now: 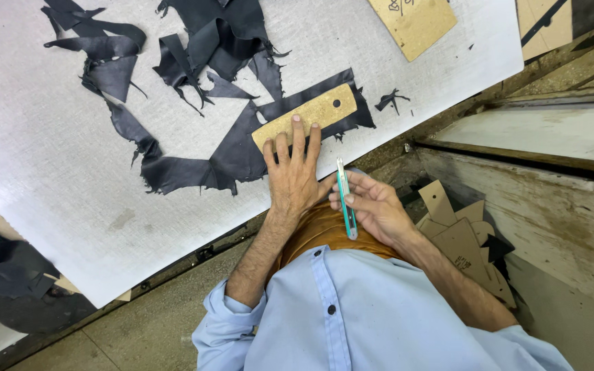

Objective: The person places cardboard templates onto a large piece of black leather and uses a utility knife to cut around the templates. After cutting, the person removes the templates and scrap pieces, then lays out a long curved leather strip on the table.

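Your left hand (293, 172) lay flat and spread, fingertips pressing the long tan cardboard template (306, 115) down onto the black leather piece (232, 154) on the white cutting board (49, 172). Your right hand (372, 206) was curled around a teal-handled craft knife (345, 200), blade pointing far, held just off the board's near edge beside your left wrist. Black leather scraps (194, 48) lay scattered farther left, and another cardboard pattern (414, 24) sat far right.
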A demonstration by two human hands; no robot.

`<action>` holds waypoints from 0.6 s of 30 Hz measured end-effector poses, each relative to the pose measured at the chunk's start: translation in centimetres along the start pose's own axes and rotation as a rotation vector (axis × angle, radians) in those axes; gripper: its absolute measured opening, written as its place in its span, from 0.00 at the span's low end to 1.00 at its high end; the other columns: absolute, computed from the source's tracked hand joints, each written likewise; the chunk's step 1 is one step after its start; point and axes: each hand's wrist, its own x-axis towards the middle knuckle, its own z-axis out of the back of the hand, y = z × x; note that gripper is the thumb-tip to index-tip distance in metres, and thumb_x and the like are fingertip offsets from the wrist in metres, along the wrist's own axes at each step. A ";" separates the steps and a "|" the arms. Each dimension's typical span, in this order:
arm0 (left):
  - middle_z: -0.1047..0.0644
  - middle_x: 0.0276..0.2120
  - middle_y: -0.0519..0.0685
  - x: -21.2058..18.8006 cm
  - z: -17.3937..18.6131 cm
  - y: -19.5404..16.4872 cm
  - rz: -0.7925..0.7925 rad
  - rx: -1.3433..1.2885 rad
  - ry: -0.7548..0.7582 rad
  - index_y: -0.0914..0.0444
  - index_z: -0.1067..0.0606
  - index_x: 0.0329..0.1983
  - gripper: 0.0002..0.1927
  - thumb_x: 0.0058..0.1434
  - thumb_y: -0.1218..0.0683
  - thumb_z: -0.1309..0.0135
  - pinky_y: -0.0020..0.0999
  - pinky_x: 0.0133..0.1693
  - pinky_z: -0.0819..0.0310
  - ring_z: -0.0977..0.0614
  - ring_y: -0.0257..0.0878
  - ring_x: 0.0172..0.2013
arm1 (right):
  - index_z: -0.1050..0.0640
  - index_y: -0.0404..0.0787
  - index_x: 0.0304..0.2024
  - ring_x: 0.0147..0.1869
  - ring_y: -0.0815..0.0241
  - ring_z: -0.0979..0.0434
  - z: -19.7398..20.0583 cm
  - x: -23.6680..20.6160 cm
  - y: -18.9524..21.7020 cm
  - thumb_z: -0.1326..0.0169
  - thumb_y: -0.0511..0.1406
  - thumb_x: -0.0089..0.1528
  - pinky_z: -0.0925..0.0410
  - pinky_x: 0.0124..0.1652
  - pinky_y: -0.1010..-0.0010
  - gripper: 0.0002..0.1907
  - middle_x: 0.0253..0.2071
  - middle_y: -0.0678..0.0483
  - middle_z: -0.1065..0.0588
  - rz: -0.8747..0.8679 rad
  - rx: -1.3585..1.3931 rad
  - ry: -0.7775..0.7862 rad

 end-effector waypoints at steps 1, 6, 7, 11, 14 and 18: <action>0.42 0.72 0.62 -0.1 -0.2 0.1 -0.009 -0.002 -0.020 0.61 0.34 0.72 0.51 0.55 0.24 0.43 0.63 0.62 0.43 0.36 0.57 0.60 | 0.32 0.28 0.64 0.54 0.55 0.18 -0.1 -0.8 -0.2 0.49 0.25 0.65 0.23 0.55 0.61 0.24 0.54 0.45 0.24 -0.039 -0.009 0.011; 0.43 0.72 0.64 -0.5 -0.9 0.5 -0.055 -0.056 -0.112 0.62 0.34 0.72 0.52 0.58 0.21 0.46 0.64 0.61 0.43 0.36 0.58 0.60 | 0.31 0.30 0.63 0.47 0.57 0.16 0.1 -3.1 -0.2 0.49 0.29 0.66 0.20 0.46 0.64 0.22 0.48 0.46 0.23 -0.156 -0.284 0.136; 0.43 0.72 0.64 -0.5 -1.0 0.5 -0.061 -0.047 -0.129 0.62 0.34 0.72 0.52 0.59 0.21 0.46 0.64 0.61 0.43 0.36 0.58 0.61 | 0.30 0.30 0.64 0.43 0.58 0.17 0.2 -3.1 -0.2 0.48 0.29 0.67 0.21 0.43 0.67 0.22 0.47 0.46 0.22 -0.122 -0.322 0.158; 0.43 0.73 0.63 -0.4 -1.0 0.7 -0.061 0.005 -0.137 0.61 0.33 0.73 0.48 0.64 0.23 0.47 0.62 0.62 0.43 0.36 0.56 0.62 | 0.28 0.30 0.64 0.35 0.62 0.22 0.7 -1.3 0.2 0.46 0.30 0.68 0.27 0.31 0.74 0.21 0.46 0.44 0.21 0.153 -0.225 0.059; 0.43 0.73 0.63 -0.4 -0.8 0.7 -0.060 -0.026 -0.119 0.61 0.33 0.72 0.51 0.60 0.21 0.47 0.62 0.62 0.43 0.37 0.57 0.61 | 0.26 0.30 0.58 0.34 0.62 0.22 1.3 0.8 0.9 0.44 0.29 0.67 0.28 0.30 0.75 0.17 0.45 0.42 0.21 0.323 -0.187 -0.122; 0.43 0.73 0.63 -0.2 -0.5 0.6 -0.054 -0.035 -0.130 0.62 0.33 0.72 0.52 0.58 0.20 0.46 0.62 0.62 0.44 0.37 0.57 0.62 | 0.25 0.29 0.56 0.35 0.63 0.23 1.6 2.9 2.2 0.43 0.29 0.69 0.31 0.30 0.76 0.14 0.45 0.43 0.21 0.461 -0.219 -0.185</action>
